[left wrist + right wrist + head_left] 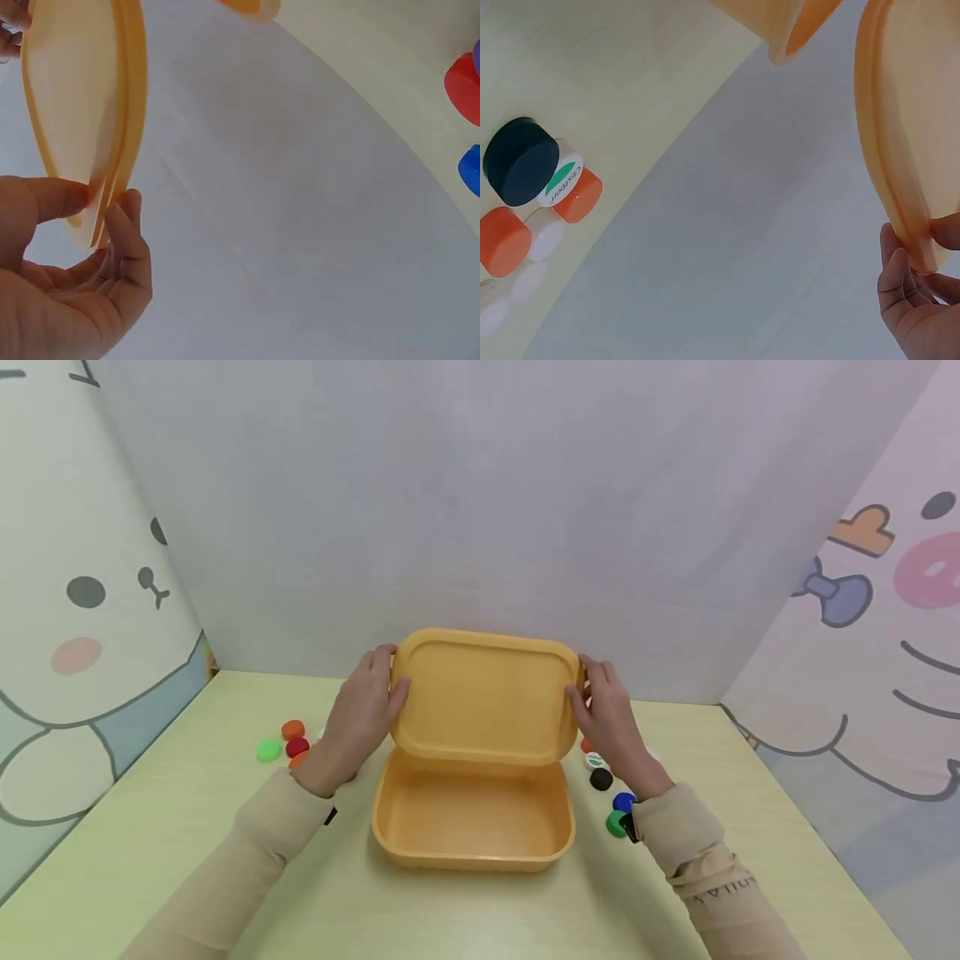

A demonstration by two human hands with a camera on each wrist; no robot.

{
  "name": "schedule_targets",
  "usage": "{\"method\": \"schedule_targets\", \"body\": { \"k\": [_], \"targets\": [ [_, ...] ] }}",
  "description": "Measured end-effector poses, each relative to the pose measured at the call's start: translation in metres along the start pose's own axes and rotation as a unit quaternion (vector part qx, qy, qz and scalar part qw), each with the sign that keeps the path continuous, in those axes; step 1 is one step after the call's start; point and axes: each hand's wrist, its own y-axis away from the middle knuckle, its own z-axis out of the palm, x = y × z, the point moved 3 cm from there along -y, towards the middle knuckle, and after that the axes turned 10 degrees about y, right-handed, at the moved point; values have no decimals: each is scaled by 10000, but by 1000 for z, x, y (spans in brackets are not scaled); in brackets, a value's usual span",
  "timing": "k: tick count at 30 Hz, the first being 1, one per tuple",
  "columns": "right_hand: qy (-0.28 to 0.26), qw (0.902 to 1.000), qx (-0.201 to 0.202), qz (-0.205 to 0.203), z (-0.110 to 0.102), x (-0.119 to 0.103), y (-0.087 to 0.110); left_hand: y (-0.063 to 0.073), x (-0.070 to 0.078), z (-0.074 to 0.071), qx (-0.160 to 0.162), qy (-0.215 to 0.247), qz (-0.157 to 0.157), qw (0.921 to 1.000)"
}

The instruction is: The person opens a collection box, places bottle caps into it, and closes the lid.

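Lid [487, 697] stands steeply tilted here, pinched at its ends by left grip [360, 714] and right grip [609, 714], box [474, 818] just below and between them, and if one pinch slackens, that end could dip and clip the box!

Yellow lid [82, 112] in 2 hands [71, 300]

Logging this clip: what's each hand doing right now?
Left hand: holding the yellow lid by its left end.
Right hand: holding the yellow lid by its right end.
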Motion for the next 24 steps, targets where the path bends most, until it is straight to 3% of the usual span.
{"method": "schedule_targets", "body": {
  "k": [13, 24],
  "targets": [
    [-86, 9990, 444, -3, 11, 7, -17, -21, -14, 10, 424, 127, 242, 9987],
    [325, 9991, 266, 51, 31, 17, -13, -22, -35, 27, 184, 358, 35, 9992]
  ]
}}
